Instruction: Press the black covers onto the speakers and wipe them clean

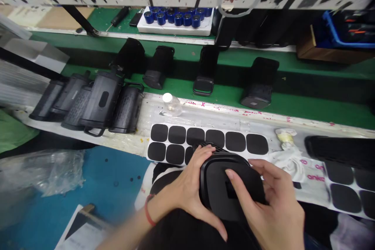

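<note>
Between spread left fingers [197, 159] and curled right fingers [271, 170], black rounded casing [216, 195], held at its edges, right thumb [240, 191] atop

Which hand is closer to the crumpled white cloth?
The right one. The right hand is on the black device's right side, next to the white cloth in the picture. The left hand is on the device's left side, farther away.

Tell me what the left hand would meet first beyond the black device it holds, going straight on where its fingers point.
Past the black device, the left hand would probably meet the black patches first; depth is unclear.
</note>
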A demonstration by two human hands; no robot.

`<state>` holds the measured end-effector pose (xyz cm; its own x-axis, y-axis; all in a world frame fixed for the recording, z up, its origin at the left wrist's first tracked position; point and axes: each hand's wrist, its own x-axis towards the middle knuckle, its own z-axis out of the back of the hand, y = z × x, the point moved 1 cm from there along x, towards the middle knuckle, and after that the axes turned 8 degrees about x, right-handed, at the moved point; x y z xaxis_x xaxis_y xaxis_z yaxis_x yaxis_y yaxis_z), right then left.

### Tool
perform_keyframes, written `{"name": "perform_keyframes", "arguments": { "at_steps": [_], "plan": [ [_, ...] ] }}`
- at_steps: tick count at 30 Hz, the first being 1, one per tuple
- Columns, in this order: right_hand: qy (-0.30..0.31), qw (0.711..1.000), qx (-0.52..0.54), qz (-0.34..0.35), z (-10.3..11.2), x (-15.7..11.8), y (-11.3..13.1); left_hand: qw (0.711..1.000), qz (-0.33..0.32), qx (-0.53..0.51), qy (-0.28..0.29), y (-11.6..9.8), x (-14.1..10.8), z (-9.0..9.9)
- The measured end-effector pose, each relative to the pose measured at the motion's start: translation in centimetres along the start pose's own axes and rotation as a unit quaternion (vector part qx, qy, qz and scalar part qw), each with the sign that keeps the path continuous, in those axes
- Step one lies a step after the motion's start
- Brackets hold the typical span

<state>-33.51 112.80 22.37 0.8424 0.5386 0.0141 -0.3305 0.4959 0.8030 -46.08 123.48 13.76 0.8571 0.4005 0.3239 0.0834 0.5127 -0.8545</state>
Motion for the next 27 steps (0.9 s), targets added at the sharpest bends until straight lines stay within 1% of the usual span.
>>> {"name": "perform_keyframes", "arguments": {
  "at_steps": [4, 7, 10, 13, 17, 22, 27],
  "plan": [
    [-0.008, 0.995, -0.064, 0.08, -0.2, 0.1, -0.4, 0.999, -0.014, -0.044, 0.006, 0.5, 0.1, -0.2],
    [-0.02, 0.992, -0.076, 0.1, -0.2, 0.1, -0.8, 0.997, -0.007, -0.072, 0.007, 0.5, 0.1, -0.1],
    [-0.029, 0.994, -0.065, 0.088, -0.2, 0.2, -1.0, 0.997, 0.019, -0.067, 0.022, 0.1, 0.1, 0.1],
    [-0.037, 0.995, -0.058, 0.072, -0.2, 0.2, -0.9, 0.997, 0.03, -0.064, 0.038, -0.3, 0.3, 0.3],
    [-0.052, 0.998, -0.018, 0.027, -0.4, 0.4, -0.7, 0.996, 0.027, -0.081, 0.035, -0.2, 0.5, 0.4],
    [-0.046, 0.999, -0.019, 0.017, -0.5, 0.5, -0.6, 0.995, 0.031, -0.088, 0.032, -0.2, 0.5, 0.4],
    [-0.056, 0.998, -0.026, -0.001, -0.5, 0.5, -0.9, 0.995, 0.033, -0.091, 0.027, -0.2, 0.5, 0.4]
  ]
}}
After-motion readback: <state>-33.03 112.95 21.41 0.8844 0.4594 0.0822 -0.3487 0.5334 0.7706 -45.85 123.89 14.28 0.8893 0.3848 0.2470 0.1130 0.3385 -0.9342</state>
